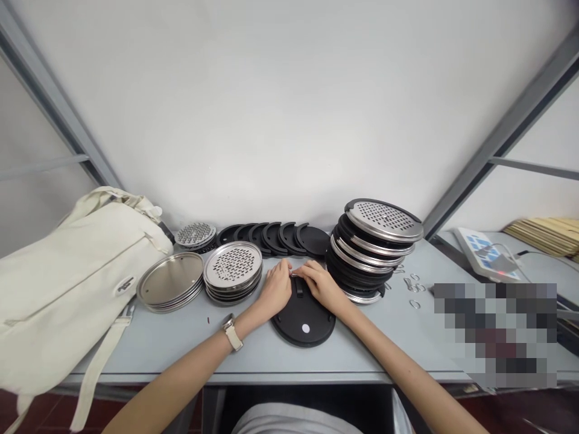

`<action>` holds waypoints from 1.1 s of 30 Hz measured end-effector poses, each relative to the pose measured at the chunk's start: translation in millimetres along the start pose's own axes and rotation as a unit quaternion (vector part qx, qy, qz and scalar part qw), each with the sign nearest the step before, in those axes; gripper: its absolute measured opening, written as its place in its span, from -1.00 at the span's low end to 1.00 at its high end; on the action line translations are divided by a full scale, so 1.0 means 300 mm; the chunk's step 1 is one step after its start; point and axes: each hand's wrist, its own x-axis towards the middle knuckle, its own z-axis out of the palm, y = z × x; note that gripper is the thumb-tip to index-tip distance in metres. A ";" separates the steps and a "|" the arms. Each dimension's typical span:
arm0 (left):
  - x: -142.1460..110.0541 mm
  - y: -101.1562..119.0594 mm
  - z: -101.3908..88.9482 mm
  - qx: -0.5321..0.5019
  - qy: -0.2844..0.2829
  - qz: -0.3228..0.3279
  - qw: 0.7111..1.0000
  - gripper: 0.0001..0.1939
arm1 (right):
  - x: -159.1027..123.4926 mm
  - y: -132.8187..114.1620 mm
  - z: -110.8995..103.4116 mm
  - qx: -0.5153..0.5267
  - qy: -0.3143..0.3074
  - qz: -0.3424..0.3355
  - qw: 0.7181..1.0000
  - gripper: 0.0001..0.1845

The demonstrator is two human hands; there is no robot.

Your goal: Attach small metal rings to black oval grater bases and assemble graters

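A black round disc (301, 322) with a white dot and a short black strip near its far edge lies flat in front of me. Both hands meet over that far edge. My left hand (278, 289) is closed, its fingertips pinched around a small shiny metal piece (293, 275), mostly hidden. From the other side my right hand (319, 283) also has its fingers closed at the same piece, with the palm over the disc's right side. Whether the metal piece is attached to the disc I cannot tell.
To the left stand stacked perforated metal grater plates (233, 265), plain metal discs (174, 280) and a cream bag (85, 277). Black discs (312, 240) line the back. On the right rise a tall stack of black and metal discs (384, 217) and loose metal rings (415, 304).
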 end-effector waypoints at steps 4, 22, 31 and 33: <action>-0.002 0.006 -0.006 0.005 -0.005 -0.006 1.000 -0.73 | -0.001 0.000 0.001 0.001 -0.002 0.004 1.000 -0.66; -0.003 0.010 -0.009 0.001 0.003 0.002 1.000 -0.75 | -0.010 0.003 -0.004 -0.007 0.010 0.001 1.000 -0.69; -0.005 0.016 -0.014 0.003 -0.004 -0.004 1.000 -0.73 | -0.005 0.007 0.003 -0.002 -0.002 -0.009 1.000 -0.68; -0.005 0.017 -0.014 0.006 -0.007 -0.006 1.000 -0.74 | -0.003 0.003 0.000 -0.005 -0.003 -0.011 1.000 -0.68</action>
